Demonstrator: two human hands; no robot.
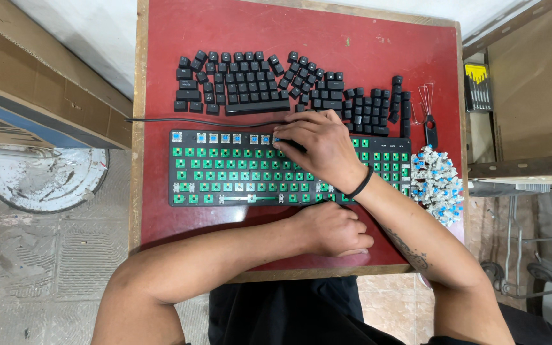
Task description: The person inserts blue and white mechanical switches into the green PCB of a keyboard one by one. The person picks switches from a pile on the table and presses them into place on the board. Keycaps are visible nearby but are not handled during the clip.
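Note:
A black keyboard frame (225, 172) with its green board showing lies on a small red table (352, 51). Several blue-topped switches sit in its top row at the left. My right hand (317, 144) lies over the top row near the middle, fingertips pressing down on a switch there. My left hand (333, 227) rests on the table just below the keyboard's front edge, fingers curled; I cannot see anything in it. Removed black keycaps (250, 83) are laid out in rows behind the keyboard. A heap of loose white and blue switches (439, 182) lies at the right end.
A wire keycap puller with a black handle (428, 118) lies right of the keycaps. The keyboard's black cable (180, 121) runs off to the left. Cardboard boxes (531, 83) stand on the right and left, with a small screwdriver set (478, 86). A white bucket (43, 179) sits on the floor.

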